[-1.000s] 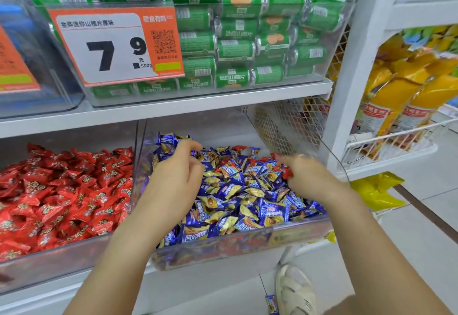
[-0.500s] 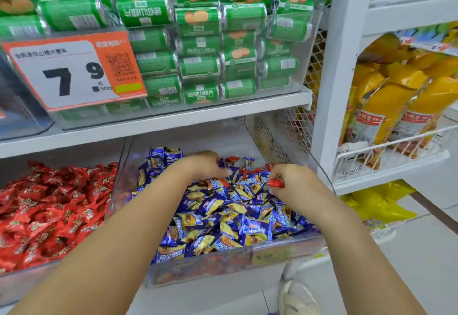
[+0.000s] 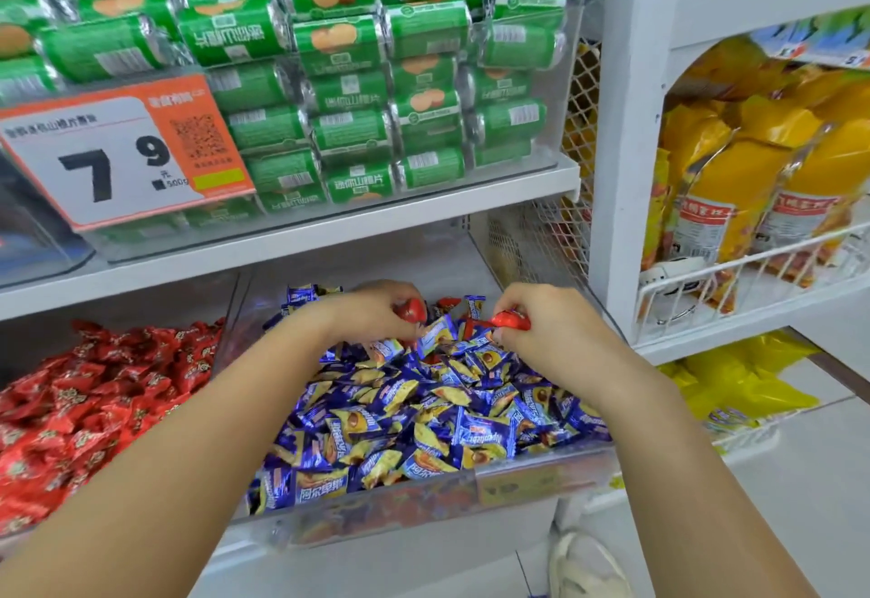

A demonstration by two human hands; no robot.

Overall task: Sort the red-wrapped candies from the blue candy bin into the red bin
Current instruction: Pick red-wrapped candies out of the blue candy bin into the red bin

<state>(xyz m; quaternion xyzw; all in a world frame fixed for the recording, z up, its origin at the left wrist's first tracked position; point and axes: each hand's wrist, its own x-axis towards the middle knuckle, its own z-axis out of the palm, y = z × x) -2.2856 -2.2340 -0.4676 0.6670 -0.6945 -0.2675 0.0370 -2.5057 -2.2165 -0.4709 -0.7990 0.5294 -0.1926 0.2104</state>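
Reaching over the clear plastic blue candy bin (image 3: 423, 498), we pinch one glossy red candy (image 3: 410, 310) in our left hand (image 3: 376, 310) and another crinkly red sweet (image 3: 511, 319) in our right hand (image 3: 555, 338), the red bin (image 3: 94, 390) lying left of it.

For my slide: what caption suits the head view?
Both hands pinch red candies over the blue candy bin.

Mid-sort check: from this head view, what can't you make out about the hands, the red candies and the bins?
- Left hand: its curled fingers hide most of the red candy it grips.
- Right hand: may hold more than the one red-wrapped candy; palm hidden.
- Blue candy bin: buried red pieces covered by blue wrappers.
- Red bin: cut by the left edge.
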